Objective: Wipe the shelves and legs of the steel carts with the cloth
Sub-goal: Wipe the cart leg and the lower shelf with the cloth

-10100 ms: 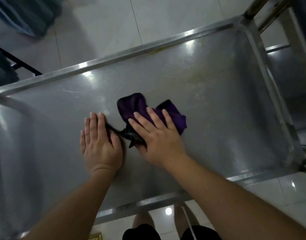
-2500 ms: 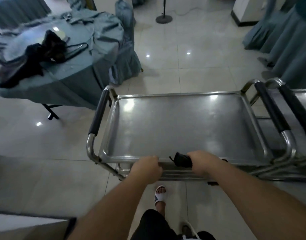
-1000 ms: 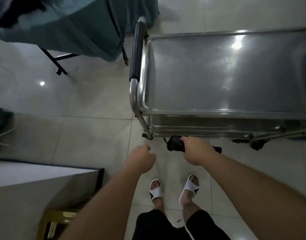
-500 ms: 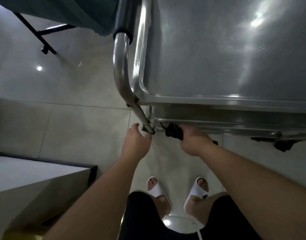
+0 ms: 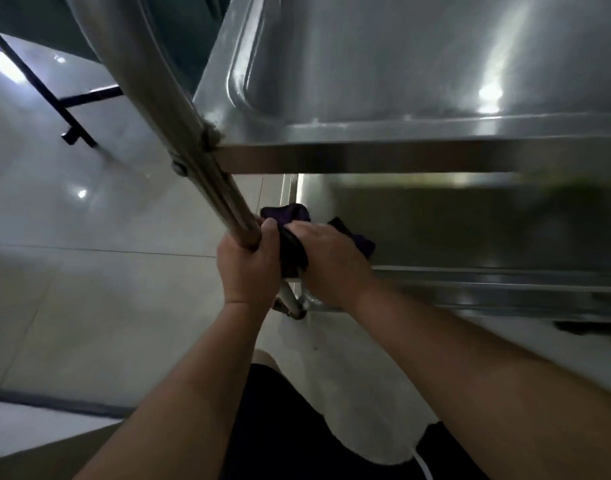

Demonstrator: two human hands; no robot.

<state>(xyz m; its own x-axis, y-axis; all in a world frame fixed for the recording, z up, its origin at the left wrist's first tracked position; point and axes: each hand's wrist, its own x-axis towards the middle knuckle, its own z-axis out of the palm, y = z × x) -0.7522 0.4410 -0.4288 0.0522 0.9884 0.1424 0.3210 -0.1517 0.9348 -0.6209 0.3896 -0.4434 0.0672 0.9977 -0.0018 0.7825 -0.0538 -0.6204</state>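
Note:
The steel cart fills the upper right, its top shelf [image 5: 383,64] close to the camera and a lower shelf [image 5: 470,230] beneath it. Its near-left leg [image 5: 179,133] is a steel tube running down from the top left. My left hand [image 5: 248,268] is wrapped around this leg below the top shelf. My right hand [image 5: 331,261] holds the dark purple cloth [image 5: 290,216] pressed against the same leg, just right of my left hand, at the lower shelf's corner. Part of the cloth is hidden under my fingers.
Glossy pale floor tiles [image 5: 72,271] spread to the left. A black folding table leg [image 5: 72,116] stands at the upper left under a dark cloth drape. A low ledge [image 5: 37,420] runs along the bottom left. My knees in dark shorts are below.
I have crouched much closer to the cart's corner. My left hand went from loose beside the leg to gripping it, and my right hand brought the cloth up against the leg.

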